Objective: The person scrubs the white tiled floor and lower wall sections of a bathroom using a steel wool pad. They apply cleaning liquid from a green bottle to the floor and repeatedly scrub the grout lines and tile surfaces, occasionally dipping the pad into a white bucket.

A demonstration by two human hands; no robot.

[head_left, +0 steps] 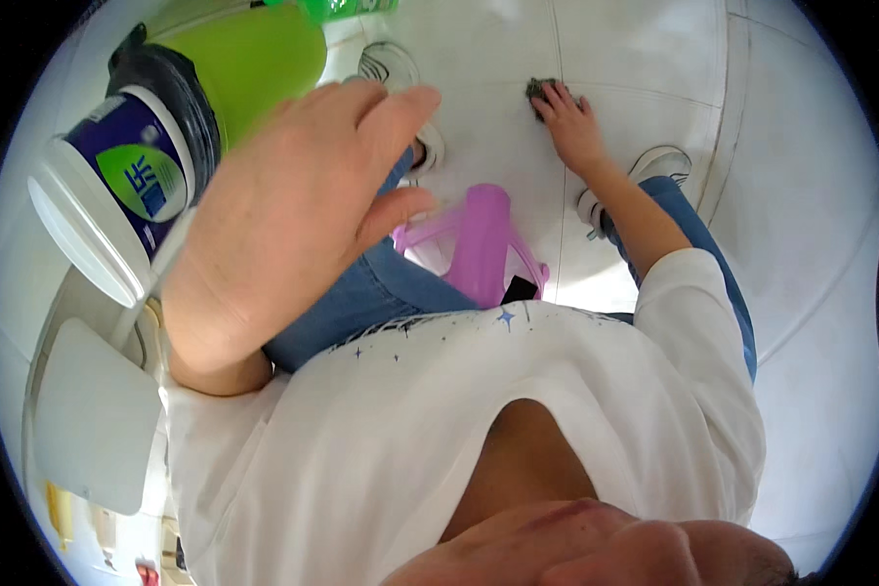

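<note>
Low down between my feet, my right hand (572,129) presses a dark grey steel wool scrubber (539,96) against the white tiles (645,59). The fingers spread over the scrubber and hide part of it. My left hand (308,171) is raised close to the view on the left. Its thumb stands apart from the forefinger and nothing shows in it; the outer fingers are partly hidden. Behind that hand are a lime green bin (264,59) with a black liner (171,73) and a white and dark blue plastic tub (146,171).
A pink plastic stool (481,234) is below me, between my jeans-clad legs. My shoes (664,166) stand on the tiles. A bright green container (347,8) shows at the top edge. At lower left is a pale grey-white panel (98,415).
</note>
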